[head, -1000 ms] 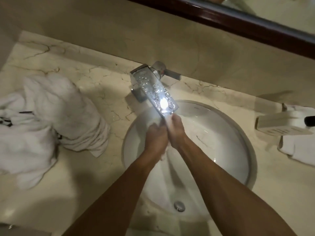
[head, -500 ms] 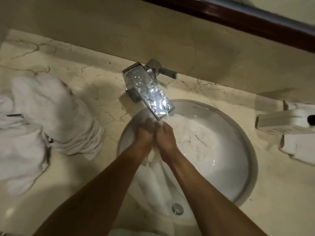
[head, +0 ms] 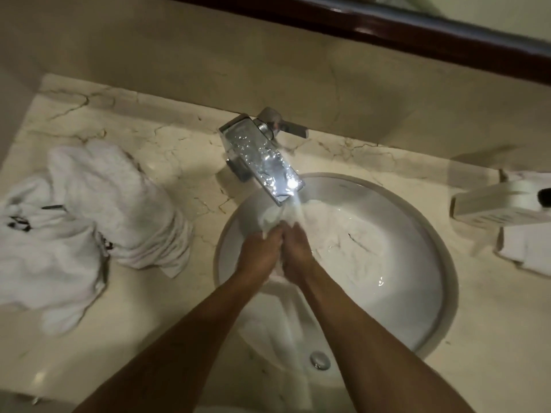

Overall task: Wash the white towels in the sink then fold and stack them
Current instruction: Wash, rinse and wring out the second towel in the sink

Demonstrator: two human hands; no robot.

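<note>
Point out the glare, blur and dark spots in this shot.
Head view: hard glare on the wet tap; dim, warm light overall; the towel pile at the left is smeared; the forearms are shadowed; the hands and the towel in the sink are soft; the edges bend.

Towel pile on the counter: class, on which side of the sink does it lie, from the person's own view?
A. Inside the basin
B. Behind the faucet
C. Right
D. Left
D: the towel pile lies on the marble counter left of the sink.
</note>
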